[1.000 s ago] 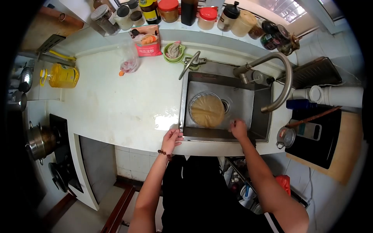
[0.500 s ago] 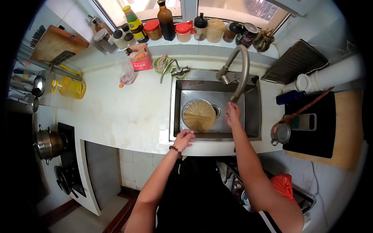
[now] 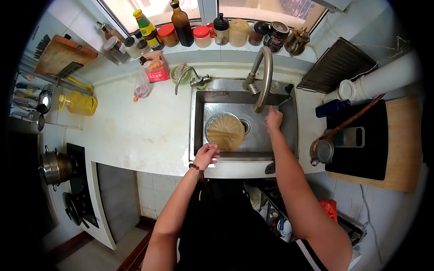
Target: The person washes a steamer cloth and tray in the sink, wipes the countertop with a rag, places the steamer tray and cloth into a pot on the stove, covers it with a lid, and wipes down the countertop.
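Note:
A round, clear-rimmed bowl (image 3: 207, 121) sits in the left part of the steel sink (image 3: 271, 147), with a tan, streaked mass (image 3: 227, 132) inside that I cannot identify. My left hand (image 3: 206, 155) is over the sink's front edge, by the bowl's near side. Its fingers are loosely bent and apart, with nothing seen between them. Just right of the spout of the curved faucet (image 3: 267, 74), my right hand (image 3: 274, 119) is raised over the sink with its fingers curled in. Whatever may be inside those fingers is hidden.
Bottles and jars (image 3: 202, 37) line the window sill. A pink packet (image 3: 157, 70), a green bowl (image 3: 174, 74) and a small tap (image 3: 197, 80) stand behind the counter (image 3: 135, 122). Right of the sink are a metal pot (image 3: 322, 151) and a black board (image 3: 361, 149).
The view has shifted slightly. My right hand has moved farther back, up beside the faucet spout, and its fingers are more curled. My left hand has come nearer the bowl's rim.

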A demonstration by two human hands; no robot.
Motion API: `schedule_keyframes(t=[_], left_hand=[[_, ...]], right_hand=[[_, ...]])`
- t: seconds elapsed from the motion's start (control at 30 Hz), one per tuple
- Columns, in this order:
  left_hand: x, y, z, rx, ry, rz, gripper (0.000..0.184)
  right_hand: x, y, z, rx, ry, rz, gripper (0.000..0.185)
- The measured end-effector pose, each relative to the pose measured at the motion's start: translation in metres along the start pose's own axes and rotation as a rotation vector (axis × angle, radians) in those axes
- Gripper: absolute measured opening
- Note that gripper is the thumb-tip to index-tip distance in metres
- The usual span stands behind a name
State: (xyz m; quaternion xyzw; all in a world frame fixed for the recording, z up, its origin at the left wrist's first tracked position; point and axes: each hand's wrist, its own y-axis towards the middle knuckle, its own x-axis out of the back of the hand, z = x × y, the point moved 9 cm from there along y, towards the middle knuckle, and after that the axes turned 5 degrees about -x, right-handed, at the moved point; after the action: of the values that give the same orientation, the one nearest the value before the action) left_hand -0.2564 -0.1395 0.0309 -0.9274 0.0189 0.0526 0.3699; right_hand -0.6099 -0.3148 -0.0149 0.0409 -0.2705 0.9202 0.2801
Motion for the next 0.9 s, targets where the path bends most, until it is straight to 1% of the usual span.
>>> schedule_keyframes(t=[0.13,0.2,0.23,0.27,0.3,0.33,0.37,0.4,0.47,0.5,0.53,0.57,0.6,0.67,0.7,0.73,0.77,0.8,0.83,0.87,0.9], left_hand=[[-0.004,-0.002,-0.001,0.015,-0.001,-0.006,0.028],[-0.005,-0.001,0.0,0.012,-0.001,-0.006,0.029],[-0.005,0.001,0.002,0.024,-0.008,-0.007,0.029],[-0.005,0.003,0.005,0.037,-0.019,-0.012,0.03],[-0.006,0.006,0.006,0.03,-0.031,-0.017,0.03],[-0.006,0.006,0.008,0.024,-0.047,-0.032,0.031],[-0.008,0.006,0.007,0.015,-0.082,-0.04,0.036],[-0.011,0.004,0.003,0.009,-0.1,-0.042,0.052],[-0.014,-0.003,-0.003,0.021,-0.173,-0.111,0.068],[-0.013,-0.002,-0.001,0.012,-0.21,-0.106,0.073],[-0.014,-0.005,-0.008,0.002,-0.246,-0.094,0.079],[-0.012,-0.011,-0.014,-0.045,-0.316,-0.127,0.059],[-0.004,-0.01,-0.012,-0.053,-0.318,-0.136,0.059],[0.015,-0.005,-0.004,-0.096,-0.323,-0.127,0.033],[0.022,-0.014,-0.015,-0.14,-0.318,-0.176,0.022],[0.034,-0.011,-0.008,-0.146,-0.324,-0.187,0.022],[0.054,-0.004,0.0,-0.221,-0.256,-0.229,0.023],[0.07,0.001,0.005,-0.296,-0.188,-0.273,0.024],[0.081,-0.005,-0.003,-0.389,-0.23,-0.346,0.028],[0.091,-0.011,-0.005,-0.399,-0.238,-0.365,0.028],[0.094,-0.03,-0.014,-0.361,-0.259,-0.385,0.029]], right_hand=[[0.003,0.008,-0.004,-0.068,0.012,0.025,0.036],[-0.006,0.012,-0.012,-0.112,0.13,0.166,0.028],[-0.006,0.003,-0.006,-0.108,0.132,0.17,0.028],[-0.018,-0.012,-0.001,-0.064,-0.01,0.314,0.022],[-0.032,-0.037,0.005,-0.019,-0.156,0.464,0.019],[-0.044,-0.065,0.009,-0.048,-0.14,0.591,0.022],[-0.059,-0.094,0.006,-0.081,-0.126,0.727,0.034],[-0.069,-0.112,-0.011,-0.085,-0.135,0.766,0.034],[-0.096,-0.151,-0.019,0.264,-0.185,0.921,0.052],[-0.103,-0.168,-0.023,0.267,-0.183,0.949,0.052],[-0.113,-0.198,-0.014,0.323,-0.216,1.051,0.054],[-0.119,-0.225,-0.004,0.381,-0.248,1.146,0.057],[-0.114,-0.251,0.031,0.509,-0.411,1.041,0.052],[-0.118,-0.26,0.036,0.423,-0.392,1.025,0.05],[-0.12,-0.264,0.038,0.427,-0.392,1.036,0.05],[-0.12,-0.26,0.038,0.438,-0.502,0.971,0.046],[-0.12,-0.255,0.038,0.449,-0.612,0.903,0.044],[-0.123,-0.254,0.034,0.458,-0.615,0.918,0.044],[-0.125,-0.249,0.036,0.531,-0.551,0.869,0.039],[-0.129,-0.247,0.038,0.601,-0.484,0.821,0.037],[-0.134,-0.245,0.034,0.553,-0.418,0.83,0.036]])
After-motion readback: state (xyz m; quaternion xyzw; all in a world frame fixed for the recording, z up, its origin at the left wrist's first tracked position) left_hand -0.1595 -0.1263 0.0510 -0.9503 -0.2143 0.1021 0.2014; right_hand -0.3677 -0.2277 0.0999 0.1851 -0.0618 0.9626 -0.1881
